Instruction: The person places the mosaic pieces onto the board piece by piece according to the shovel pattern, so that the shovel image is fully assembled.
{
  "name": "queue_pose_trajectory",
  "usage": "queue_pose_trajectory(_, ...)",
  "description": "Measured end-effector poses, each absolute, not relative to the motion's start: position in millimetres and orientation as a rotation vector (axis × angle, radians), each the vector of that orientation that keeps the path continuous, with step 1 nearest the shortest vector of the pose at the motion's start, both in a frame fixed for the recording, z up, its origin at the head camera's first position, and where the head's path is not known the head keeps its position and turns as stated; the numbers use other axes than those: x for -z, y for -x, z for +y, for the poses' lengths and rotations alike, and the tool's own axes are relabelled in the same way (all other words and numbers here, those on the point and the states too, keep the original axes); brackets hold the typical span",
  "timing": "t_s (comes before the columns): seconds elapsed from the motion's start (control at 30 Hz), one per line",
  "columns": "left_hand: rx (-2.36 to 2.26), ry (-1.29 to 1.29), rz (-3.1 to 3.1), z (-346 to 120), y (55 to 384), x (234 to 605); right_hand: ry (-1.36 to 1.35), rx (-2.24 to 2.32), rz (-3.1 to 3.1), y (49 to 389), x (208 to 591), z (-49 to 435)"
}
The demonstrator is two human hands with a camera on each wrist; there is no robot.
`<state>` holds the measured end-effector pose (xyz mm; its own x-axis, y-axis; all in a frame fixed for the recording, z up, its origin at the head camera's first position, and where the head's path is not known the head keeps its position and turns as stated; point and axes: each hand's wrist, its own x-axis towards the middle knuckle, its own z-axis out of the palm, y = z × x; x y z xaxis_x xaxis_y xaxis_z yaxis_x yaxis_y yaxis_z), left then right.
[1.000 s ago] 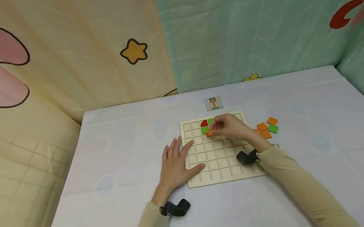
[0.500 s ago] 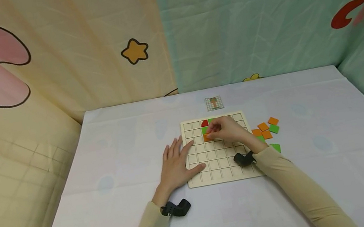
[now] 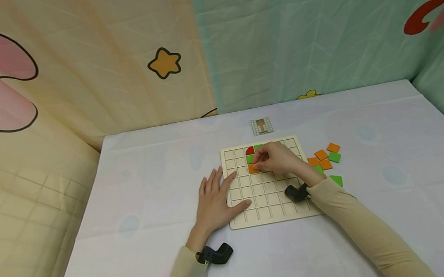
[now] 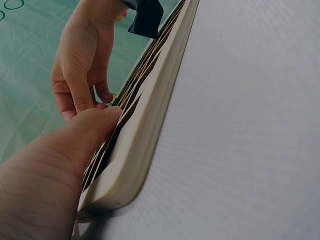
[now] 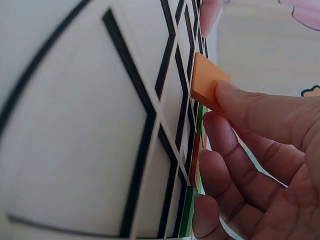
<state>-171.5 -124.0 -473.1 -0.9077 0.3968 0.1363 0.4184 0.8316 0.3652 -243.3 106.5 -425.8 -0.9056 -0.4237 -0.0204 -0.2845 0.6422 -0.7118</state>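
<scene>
A pale grid board point(image 3: 265, 200) lies on the table. My left hand point(image 3: 214, 203) rests with fingers spread at its left edge, the thumb over the near cells. My right hand point(image 3: 277, 158) is over the board's upper part, holding an orange square tile point(image 3: 253, 168) between thumb and fingers. In the right wrist view, the thumb point(image 5: 250, 107) presses on the orange tile's point(image 5: 207, 82) face, and the tile looks slightly tilted at the grid. Just above it sit a green tile point(image 3: 250, 158) and a red rounded tile point(image 3: 249, 150); another green tile point(image 3: 257, 147) is partly covered by my hand.
Right of the board lie several loose tiles, among them an orange tile point(image 3: 333, 147) and a green tile point(image 3: 334, 157). Some are partly hidden by my right arm. A small patterned card point(image 3: 261, 126) lies beyond the board's far edge.
My right hand has brought the orange tile slightly left and nearer, down into the cell below the green tile. Over the last half second it barely moves. The left hand stays in place.
</scene>
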Motion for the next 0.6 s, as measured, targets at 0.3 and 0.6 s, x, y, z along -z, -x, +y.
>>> queue_pose_trajectory(0.3, 0.593, 0.651, -2.954, -124.8, 172.6, 474.3, 0.570, 0.993, 2.744, 244.4, 422.9, 103.9)
queue_pose_trajectory(0.6, 0.605, 0.657, -2.951, -123.8, 172.2, 474.2, 0.597, 0.971, 2.761, 242.4, 424.9, 103.4)
